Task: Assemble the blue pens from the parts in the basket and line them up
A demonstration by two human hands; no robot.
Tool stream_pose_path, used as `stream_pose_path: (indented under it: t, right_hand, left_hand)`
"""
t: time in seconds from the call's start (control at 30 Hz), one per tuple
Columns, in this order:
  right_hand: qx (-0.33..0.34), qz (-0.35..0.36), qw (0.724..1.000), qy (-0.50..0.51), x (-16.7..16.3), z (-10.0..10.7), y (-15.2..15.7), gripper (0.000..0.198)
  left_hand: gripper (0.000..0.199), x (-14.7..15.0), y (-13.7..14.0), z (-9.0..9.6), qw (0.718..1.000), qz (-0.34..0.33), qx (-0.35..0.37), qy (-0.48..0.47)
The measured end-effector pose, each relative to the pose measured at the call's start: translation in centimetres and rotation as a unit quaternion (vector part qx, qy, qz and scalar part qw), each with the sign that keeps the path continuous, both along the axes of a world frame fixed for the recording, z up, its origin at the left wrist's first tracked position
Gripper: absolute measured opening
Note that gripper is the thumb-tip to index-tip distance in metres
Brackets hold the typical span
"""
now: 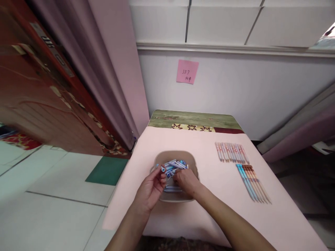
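Observation:
A beige plastic basin [195,167] stands on the table in front of me, holding a loose heap of blue and white pen parts [175,164]. At its left side my left hand [152,186] is closed, pinching a light blue pen tube [163,169] whose hollow end faces me. My right hand [186,180] reaches into the basin from the right, fingers curled down among the pen parts. Its fingertips are hidden, so what they grip cannot be made out. Several pale blue pieces [172,189] lie side by side near the basin's front wall.
A pale pink cloth [209,216] covers most of the table. To the right lie a row of pink-and-white patterned pens [231,152] and, nearer me, a row of blue and brown-topped pens [253,183]. A wall with a pink note [187,71] stands behind; a wooden door [52,101] is left.

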State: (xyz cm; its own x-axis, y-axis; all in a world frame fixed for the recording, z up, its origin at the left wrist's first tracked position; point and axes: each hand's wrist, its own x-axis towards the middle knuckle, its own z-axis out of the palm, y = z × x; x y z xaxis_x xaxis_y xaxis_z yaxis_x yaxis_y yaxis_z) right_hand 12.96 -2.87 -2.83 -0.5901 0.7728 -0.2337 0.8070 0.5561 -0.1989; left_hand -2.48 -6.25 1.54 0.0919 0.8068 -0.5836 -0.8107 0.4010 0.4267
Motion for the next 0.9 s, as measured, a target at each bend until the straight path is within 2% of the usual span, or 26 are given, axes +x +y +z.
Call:
stream_pose_path:
  t: [0.2,0.33,0.47,0.57,0.63,0.73,0.77,0.83,0.9]
  right_hand:
    - [0.000,0.017,1.000,0.008,-0.6,-0.4,-0.3,0.028]
    - [0.012,0.016,0.999,0.035,-0.6,-0.5,-0.6,0.026]
    - [0.024,-0.019,0.996,0.082,0.1,0.1,-0.8,0.021]
    - [0.037,-0.058,0.986,0.150,0.8,1.4,-1.0,0.013]
    - [0.041,-0.111,0.954,0.277,1.1,2.6,-1.6,0.010]
    - [0.036,-0.182,0.854,0.486,1.0,4.2,-2.9,0.012]
    - [0.038,-0.189,0.833,0.518,0.9,4.6,-3.3,0.012]
    - [0.053,-0.186,0.823,0.534,0.9,5.0,-4.0,0.008]
    - [0.078,-0.177,0.833,0.518,0.9,5.0,-4.3,0.004]
  left_hand:
    - [0.011,0.1,-0.2,0.1,1.000,0.003,-0.005,-0.013]
    - [0.013,0.1,-0.4,0.5,0.998,-0.007,-0.018,-0.060]
    - [0.018,-0.1,-0.7,0.9,0.990,-0.005,-0.041,-0.134]
    - [0.017,0.0,-0.8,0.9,0.989,0.004,-0.043,-0.139]
    - [0.015,0.3,-0.8,0.6,0.993,0.008,-0.037,-0.112]
    - [0.011,1.1,-0.9,0.0,0.997,0.001,-0.027,-0.072]
    - [0.010,1.4,-0.9,-0.2,0.997,-0.005,-0.024,-0.067]
    - [0.008,2.0,-1.1,-0.6,0.998,-0.017,-0.018,-0.062]
    - [0.006,2.4,-1.2,-0.8,0.998,-0.020,-0.015,-0.055]
